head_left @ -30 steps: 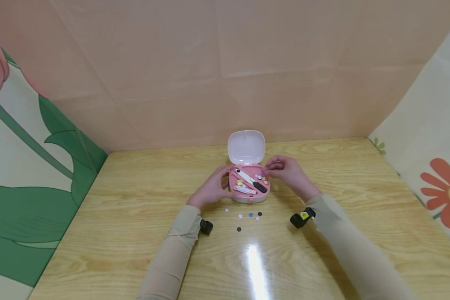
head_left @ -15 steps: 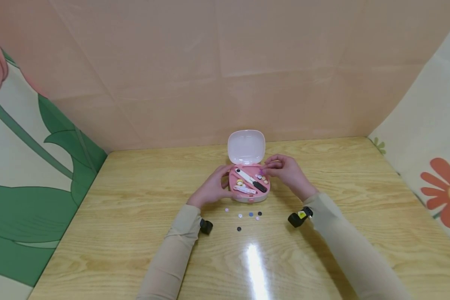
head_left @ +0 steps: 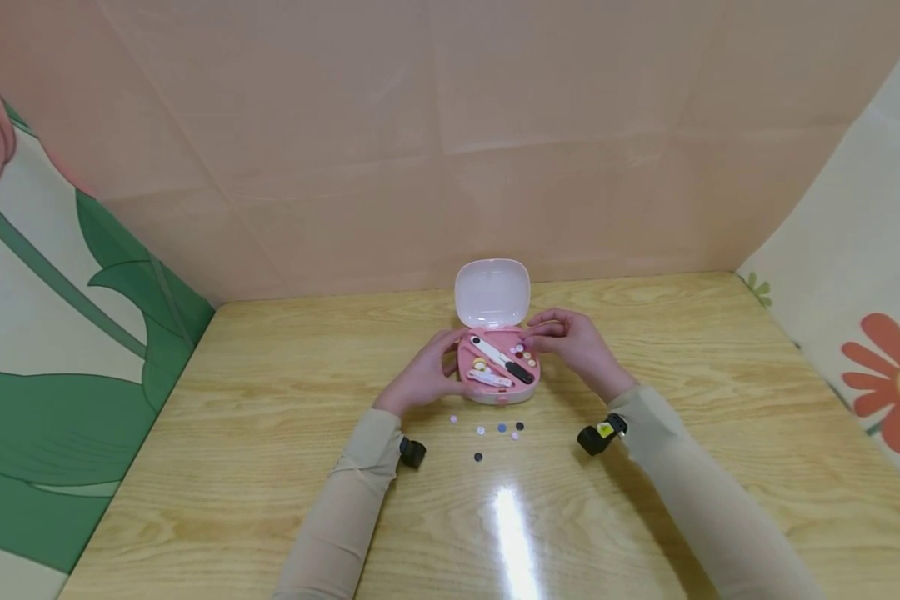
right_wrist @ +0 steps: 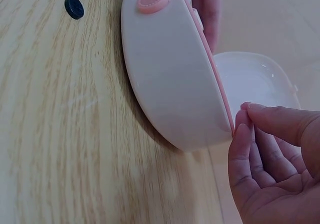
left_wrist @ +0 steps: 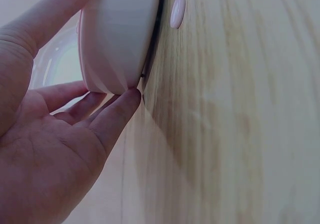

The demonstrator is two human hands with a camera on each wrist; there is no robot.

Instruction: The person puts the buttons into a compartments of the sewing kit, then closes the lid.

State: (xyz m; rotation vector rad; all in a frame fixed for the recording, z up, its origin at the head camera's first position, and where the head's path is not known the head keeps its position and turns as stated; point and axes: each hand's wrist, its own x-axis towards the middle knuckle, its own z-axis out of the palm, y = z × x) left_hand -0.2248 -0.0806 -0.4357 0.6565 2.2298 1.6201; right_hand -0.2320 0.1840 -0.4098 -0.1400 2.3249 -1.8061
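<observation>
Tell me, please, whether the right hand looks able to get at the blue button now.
Probably yes: the blue button lies uncovered on the table in front of the box, and the right hand, at the box's edge, seems to have a free path to it.

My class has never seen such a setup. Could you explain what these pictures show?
There is no robot: a person works with two bare hands. The wide picture comes from a camera on the head, looking forward and down; the other two come from wrist cameras, one per arm. On the wooden table, a pink-and-white box stands with its lid open, and six loose buttons lie in front. The left hand grips the box's side. The right hand is at the opposite edge, thumb and fingertip together; I cannot tell whether it pinches anything.
</observation>
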